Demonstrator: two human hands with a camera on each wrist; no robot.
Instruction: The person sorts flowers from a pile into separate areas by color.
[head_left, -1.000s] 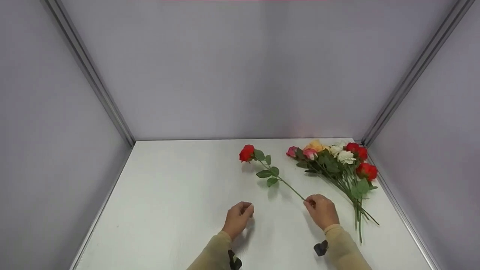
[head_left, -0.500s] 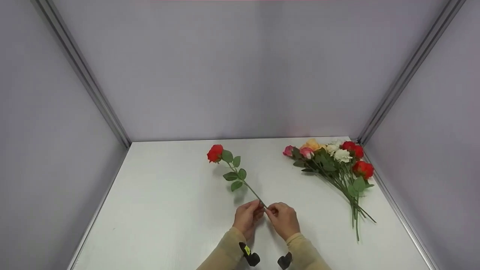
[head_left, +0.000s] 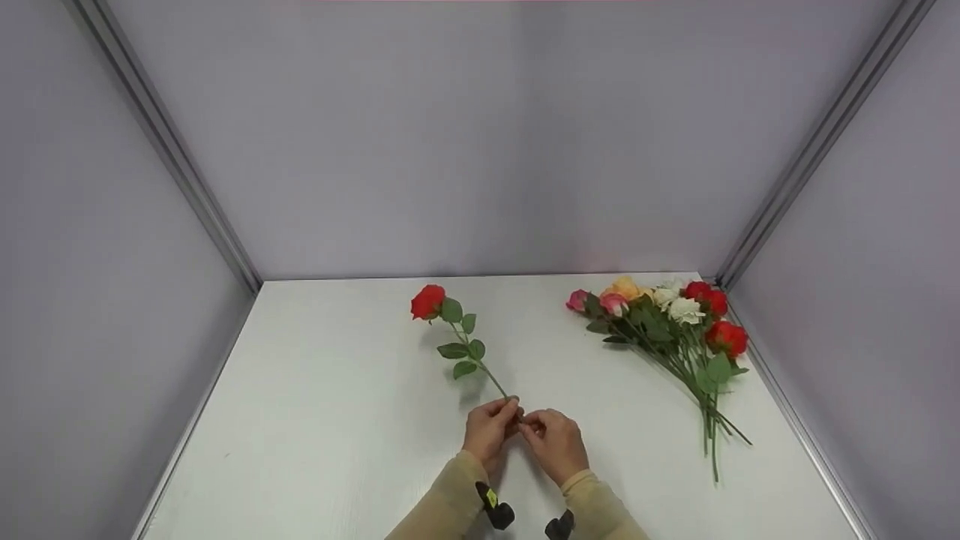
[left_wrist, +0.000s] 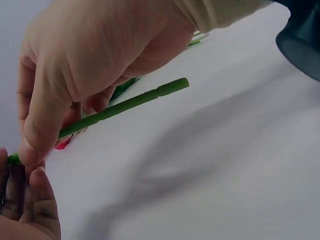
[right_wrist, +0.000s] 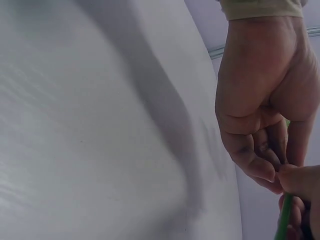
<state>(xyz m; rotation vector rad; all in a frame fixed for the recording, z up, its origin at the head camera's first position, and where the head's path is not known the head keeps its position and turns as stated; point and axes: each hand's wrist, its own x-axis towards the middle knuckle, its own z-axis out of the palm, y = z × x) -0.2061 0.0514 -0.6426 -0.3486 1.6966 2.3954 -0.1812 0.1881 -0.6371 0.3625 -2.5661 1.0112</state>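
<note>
A single red rose (head_left: 427, 301) with green leaves leans up and to the left, its bloom beyond both hands in the head view. My left hand (head_left: 487, 431) pinches its stem between thumb and fingers. Just below that grip, my right hand (head_left: 556, 446) pinches the stem's lower part, with the fingertips of both hands close together. In the left wrist view, the cut end of the green stem (left_wrist: 135, 102) sticks out past the right hand (left_wrist: 95, 55). The right wrist view shows the left hand (right_wrist: 260, 95) above the right fingers.
A loose bunch of flowers (head_left: 660, 322), with pink, yellow, white and red blooms, lies at the back right of the white table (head_left: 322, 390). Its stems point toward the front. Grey walls (head_left: 450, 135) enclose the table at the back and sides.
My right hand has carried the rose leftward toward the middle. My left hand, holding nothing a second ago, has taken hold of the stem. The bunch stays put.
</note>
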